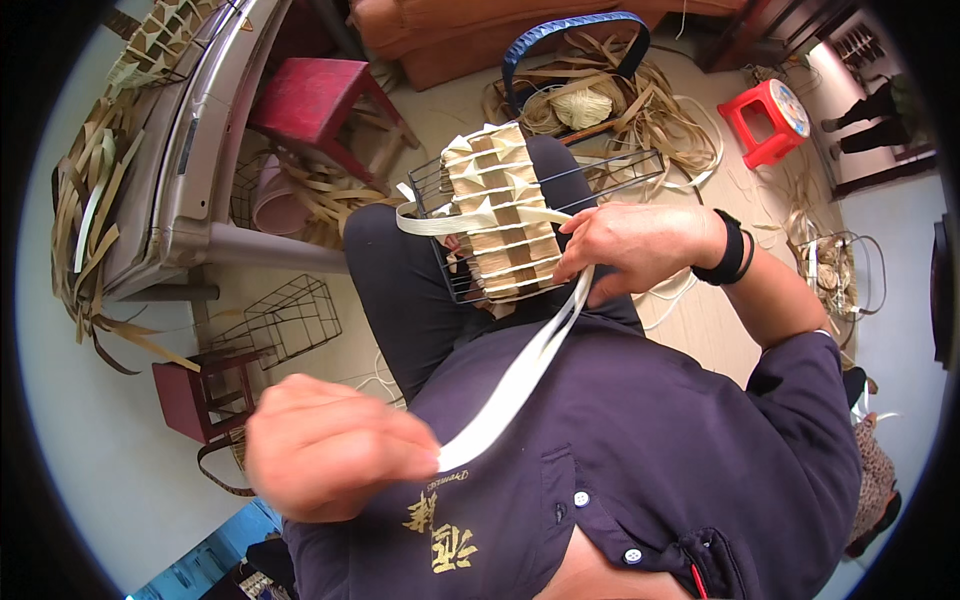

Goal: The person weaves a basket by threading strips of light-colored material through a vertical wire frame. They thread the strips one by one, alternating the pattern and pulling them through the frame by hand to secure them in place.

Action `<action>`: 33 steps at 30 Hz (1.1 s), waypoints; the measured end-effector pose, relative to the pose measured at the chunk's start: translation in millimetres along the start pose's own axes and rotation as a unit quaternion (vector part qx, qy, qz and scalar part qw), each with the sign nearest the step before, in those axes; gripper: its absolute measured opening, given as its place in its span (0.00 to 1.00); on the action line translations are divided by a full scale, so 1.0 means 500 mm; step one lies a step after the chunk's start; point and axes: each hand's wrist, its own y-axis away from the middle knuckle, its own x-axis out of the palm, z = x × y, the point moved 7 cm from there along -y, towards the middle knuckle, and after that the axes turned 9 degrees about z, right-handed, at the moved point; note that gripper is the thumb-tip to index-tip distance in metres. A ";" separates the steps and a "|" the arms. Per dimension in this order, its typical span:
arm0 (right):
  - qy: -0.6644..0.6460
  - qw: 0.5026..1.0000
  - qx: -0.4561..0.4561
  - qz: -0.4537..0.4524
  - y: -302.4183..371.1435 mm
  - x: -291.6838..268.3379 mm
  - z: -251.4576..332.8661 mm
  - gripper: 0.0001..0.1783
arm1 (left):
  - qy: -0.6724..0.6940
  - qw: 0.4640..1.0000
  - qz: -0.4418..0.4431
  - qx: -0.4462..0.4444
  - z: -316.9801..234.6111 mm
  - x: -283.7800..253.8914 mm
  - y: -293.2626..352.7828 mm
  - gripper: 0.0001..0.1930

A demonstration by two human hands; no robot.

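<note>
A dark wire basket frame (pixel 625 172) lies across my lap, partly woven with pale flat straw strips (pixel 500 215). My right hand (pixel 630 245) rests on the frame's near edge and pinches a long cream strip (pixel 520 385) against it. That strip runs down toward my chest, where my left hand (pixel 335 450) grips its loose end, close to the camera and blurred. I wear a dark shirt, and a black band sits on my right wrist.
A red stool (pixel 315 100) and an empty wire frame (pixel 290 320) stand on the floor to the left. A small dark red stool (pixel 205 395) is near my left hand. A pile of straw strips with a ball of twine (pixel 583 105) lies ahead; a red plastic stool (pixel 768 120) stands at the right.
</note>
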 end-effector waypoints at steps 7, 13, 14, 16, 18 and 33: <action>-0.489 0.824 -0.226 0.174 -0.083 0.002 0.130 0.39 | -0.013 0.994 0.084 0.062 0.024 0.049 -0.083 0.07; -0.692 0.695 -0.103 0.164 -0.092 0.034 0.122 0.21 | -0.104 0.992 0.042 0.049 0.050 0.042 -0.087 0.11; -0.675 0.718 -0.074 0.151 -0.086 0.043 0.097 0.20 | -0.112 0.991 0.061 0.034 0.069 0.049 -0.085 0.10; -0.635 0.766 0.023 0.098 -0.072 0.070 0.035 0.16 | -0.115 0.990 0.079 -0.011 0.141 0.082 -0.075 0.06; -0.498 0.854 0.150 0.019 -0.043 0.082 -0.038 0.14 | -0.107 0.990 0.034 -0.090 0.222 0.110 -0.064 0.05; -0.009 0.908 0.270 -0.320 -0.010 0.060 -0.150 0.09 | -0.246 0.944 -0.087 -0.201 0.427 0.203 -0.043 0.02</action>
